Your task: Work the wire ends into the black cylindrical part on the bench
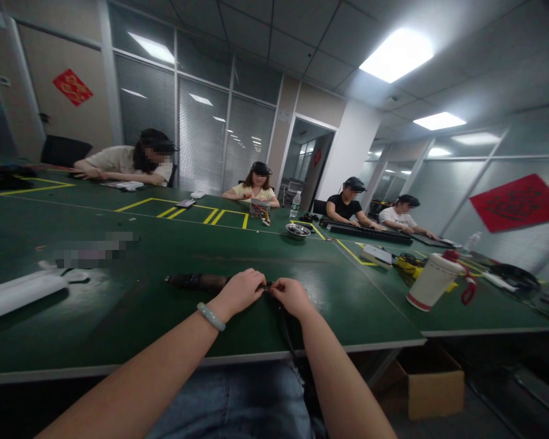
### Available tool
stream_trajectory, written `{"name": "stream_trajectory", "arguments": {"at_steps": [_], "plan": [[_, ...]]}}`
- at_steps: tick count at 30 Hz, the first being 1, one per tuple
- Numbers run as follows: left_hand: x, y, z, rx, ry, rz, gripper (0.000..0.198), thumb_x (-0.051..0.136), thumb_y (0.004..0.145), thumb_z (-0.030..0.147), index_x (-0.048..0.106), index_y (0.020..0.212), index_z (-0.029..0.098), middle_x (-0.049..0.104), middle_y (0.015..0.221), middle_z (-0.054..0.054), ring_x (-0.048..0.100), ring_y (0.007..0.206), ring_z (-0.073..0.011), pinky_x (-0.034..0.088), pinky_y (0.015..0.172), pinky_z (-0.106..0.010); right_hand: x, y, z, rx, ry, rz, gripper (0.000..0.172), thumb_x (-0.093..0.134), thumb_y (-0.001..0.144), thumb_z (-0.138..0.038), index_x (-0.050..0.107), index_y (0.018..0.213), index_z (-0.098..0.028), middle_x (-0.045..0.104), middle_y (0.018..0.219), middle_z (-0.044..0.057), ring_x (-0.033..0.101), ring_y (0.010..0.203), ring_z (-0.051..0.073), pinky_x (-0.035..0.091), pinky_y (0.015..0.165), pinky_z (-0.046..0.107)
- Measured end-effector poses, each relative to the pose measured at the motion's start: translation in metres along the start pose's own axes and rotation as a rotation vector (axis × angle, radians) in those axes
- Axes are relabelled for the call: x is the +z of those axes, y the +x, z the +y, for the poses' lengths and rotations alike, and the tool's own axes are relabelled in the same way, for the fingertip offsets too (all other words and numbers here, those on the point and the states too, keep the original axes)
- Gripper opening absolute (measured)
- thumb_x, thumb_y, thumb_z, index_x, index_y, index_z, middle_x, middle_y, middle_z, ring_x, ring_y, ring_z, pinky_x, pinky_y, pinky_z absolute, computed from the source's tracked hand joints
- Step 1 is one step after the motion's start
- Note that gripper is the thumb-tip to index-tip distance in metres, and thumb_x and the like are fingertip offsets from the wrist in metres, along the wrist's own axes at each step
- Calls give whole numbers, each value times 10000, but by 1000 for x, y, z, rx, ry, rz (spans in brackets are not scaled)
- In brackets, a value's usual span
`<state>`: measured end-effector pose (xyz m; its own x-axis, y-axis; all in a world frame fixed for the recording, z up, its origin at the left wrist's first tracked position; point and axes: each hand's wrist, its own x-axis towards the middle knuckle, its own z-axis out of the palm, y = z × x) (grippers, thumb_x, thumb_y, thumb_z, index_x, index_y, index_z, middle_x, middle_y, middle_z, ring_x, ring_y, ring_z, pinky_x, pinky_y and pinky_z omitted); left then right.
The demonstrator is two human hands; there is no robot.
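Observation:
A dark, tube-shaped tool with a narrow tip at its left end, which looks like an electric screwdriver (pixel 199 281), lies lengthwise on the green table in front of me. My left hand (pixel 241 291) is closed over its right-hand end, with a pale bangle on the wrist. My right hand (pixel 289 294) pinches close beside the left fingers, where a dark cord (pixel 283 323) meets the tool. From there the cord runs down over the table's front edge. My fingers mostly hide the joint between tool and cord.
A white tube-like object (pixel 22 294) lies at left. A metal bowl (pixel 297 230) and water bottle (pixel 295 204) stand beyond my hands. To the right are a white cup (pixel 434 281) with red strap and a small box (pixel 377 255). Several people sit across the table. A cardboard box (pixel 434 381) is below.

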<state>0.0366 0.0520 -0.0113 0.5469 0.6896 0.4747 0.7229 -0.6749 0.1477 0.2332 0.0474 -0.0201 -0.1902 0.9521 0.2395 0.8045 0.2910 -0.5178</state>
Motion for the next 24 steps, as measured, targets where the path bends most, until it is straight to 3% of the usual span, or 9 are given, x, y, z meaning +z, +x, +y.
{"name": "stream_trajectory", "arguments": {"at_steps": [17,24], "plan": [[-6,-2,3,-6,-22,-7,84,556,868,222,611,919,184,619,919,-44,544,914,-184,421,816,-292,-4,-1,-5,-18,-8,19,153,603,815,-325,720,870,-244,714,854,-4,614,768,138,393,654,226],[-7,-3,5,-12,-13,-6,83,545,882,238,608,902,187,620,902,-41,544,904,-184,419,800,-297,7,3,-1,32,126,43,176,598,811,-338,715,834,-208,711,778,11,620,699,134,412,626,224]]}}
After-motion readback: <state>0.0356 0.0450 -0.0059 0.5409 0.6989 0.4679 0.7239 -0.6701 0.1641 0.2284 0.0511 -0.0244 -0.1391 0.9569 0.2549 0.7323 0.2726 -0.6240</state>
